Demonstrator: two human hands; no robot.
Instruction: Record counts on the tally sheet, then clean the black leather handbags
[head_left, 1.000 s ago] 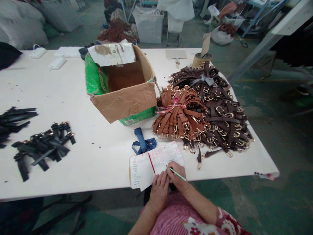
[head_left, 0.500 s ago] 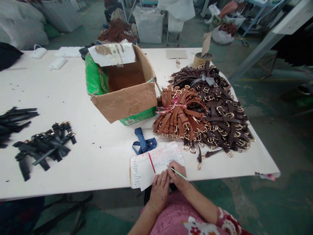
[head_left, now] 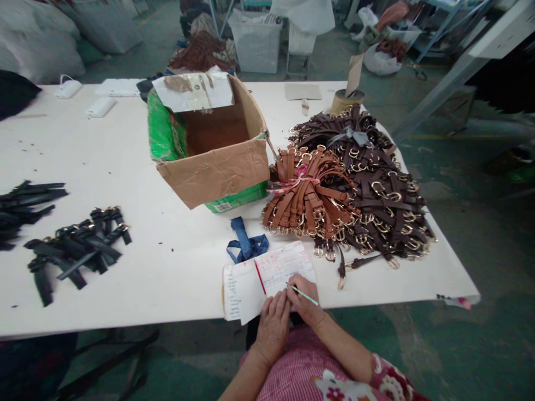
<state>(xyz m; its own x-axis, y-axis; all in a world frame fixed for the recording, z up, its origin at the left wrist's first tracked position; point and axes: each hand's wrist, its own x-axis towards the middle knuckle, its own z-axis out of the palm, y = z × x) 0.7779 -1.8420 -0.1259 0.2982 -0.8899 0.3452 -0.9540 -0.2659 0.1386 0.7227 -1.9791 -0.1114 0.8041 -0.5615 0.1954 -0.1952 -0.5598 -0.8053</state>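
Observation:
An open notebook with handwriting lies at the table's near edge. My right hand is closed around a light green pen, its tip on the right page. Flat on the lower part of the notebook rests my left hand, fingers stretched out and beside the right hand. A red pen lies across the pages, its lower end close to my left fingertips. Just beyond the notebook is a folded blue strap. To its right sits a tied bundle of brown buckled straps.
Dark brown buckled straps are heaped at the right edge. An open cardboard box stands mid-table. Black straps lie on the left. A tape roll is at the back, and a slanted metal post rises beyond the right edge.
The view has shifted very slightly. My right hand still holds the pen on the page, with hardly any visible movement; my left hand stays put.

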